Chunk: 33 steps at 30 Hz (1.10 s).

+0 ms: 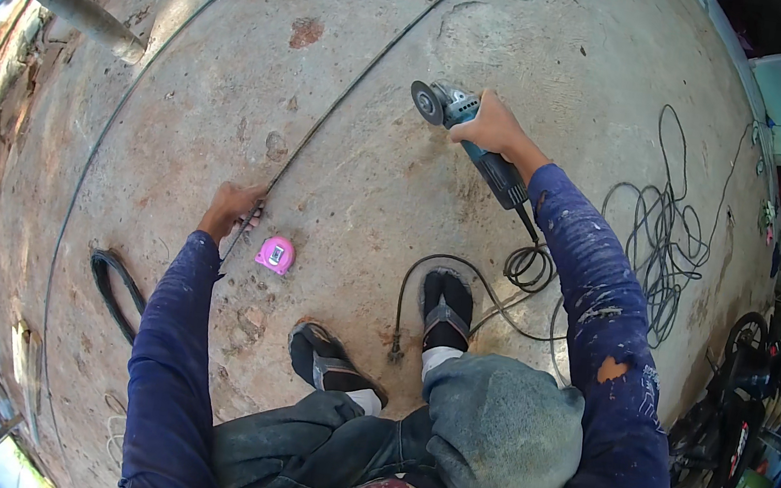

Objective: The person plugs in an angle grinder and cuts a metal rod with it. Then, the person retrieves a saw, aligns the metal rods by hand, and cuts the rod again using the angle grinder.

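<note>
My right hand (495,126) grips the teal body of an angle grinder (497,174), its dark disc pointing left and held over the concrete. The grinder's black cord runs down toward a loop near my right foot. At the left, my left hand (236,205) is closed around a long thin metal rod (356,82), close to the rod's near end. The rod stretches away to the top of the view. Just right of that hand, a pink tape measure (276,254) lies on the floor. The fingers of my left hand are partly hidden under it.
Another long rod or cable (98,145) curves along the left. A black coil (110,293) lies by my left forearm. Tangled black cord (671,220) spreads at the right, and a plug (396,350) rests between my feet. A post (83,11) stands far left; clutter (739,423) fills the lower right.
</note>
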Motion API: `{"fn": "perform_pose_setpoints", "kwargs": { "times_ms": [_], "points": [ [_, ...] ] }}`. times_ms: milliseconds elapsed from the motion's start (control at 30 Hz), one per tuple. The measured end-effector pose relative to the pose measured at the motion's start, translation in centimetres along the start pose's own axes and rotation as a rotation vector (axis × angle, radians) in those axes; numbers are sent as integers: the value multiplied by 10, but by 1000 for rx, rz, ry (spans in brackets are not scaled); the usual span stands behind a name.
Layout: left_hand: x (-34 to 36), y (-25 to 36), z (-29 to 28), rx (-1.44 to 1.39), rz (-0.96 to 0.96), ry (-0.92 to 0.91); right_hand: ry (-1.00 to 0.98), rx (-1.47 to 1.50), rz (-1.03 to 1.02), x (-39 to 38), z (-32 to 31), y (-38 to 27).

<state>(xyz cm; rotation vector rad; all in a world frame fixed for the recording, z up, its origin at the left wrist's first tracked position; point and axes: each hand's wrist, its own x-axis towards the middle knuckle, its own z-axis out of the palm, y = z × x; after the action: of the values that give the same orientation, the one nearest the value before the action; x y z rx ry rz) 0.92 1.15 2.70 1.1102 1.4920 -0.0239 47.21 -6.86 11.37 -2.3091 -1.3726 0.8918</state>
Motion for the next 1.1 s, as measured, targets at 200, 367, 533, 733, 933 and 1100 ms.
{"fn": "perform_pose_setpoints", "kwargs": {
  "times_ms": [200, 367, 533, 733, 933, 1100],
  "points": [
    [6, -21, 0, -16, -19, 102, 29, -33, -156, 48, 75, -26],
    [0, -18, 4, -25, -29, 150, 184, 81, -198, 37, 102, 4],
    [-2, -22, 4, -22, -23, 132, 194, 99, -150, 36, 115, 22],
    [12, -15, 6, -4, -53, 65, 48, -156, -59, 52, 102, 28],
    [5, -23, -16, 44, -85, 38, 77, 136, -210, -53, -7, 76],
    [16, -19, -1, 80, -3, 39, -419, 271, -57, -215, -4, 83]
  ]
}}
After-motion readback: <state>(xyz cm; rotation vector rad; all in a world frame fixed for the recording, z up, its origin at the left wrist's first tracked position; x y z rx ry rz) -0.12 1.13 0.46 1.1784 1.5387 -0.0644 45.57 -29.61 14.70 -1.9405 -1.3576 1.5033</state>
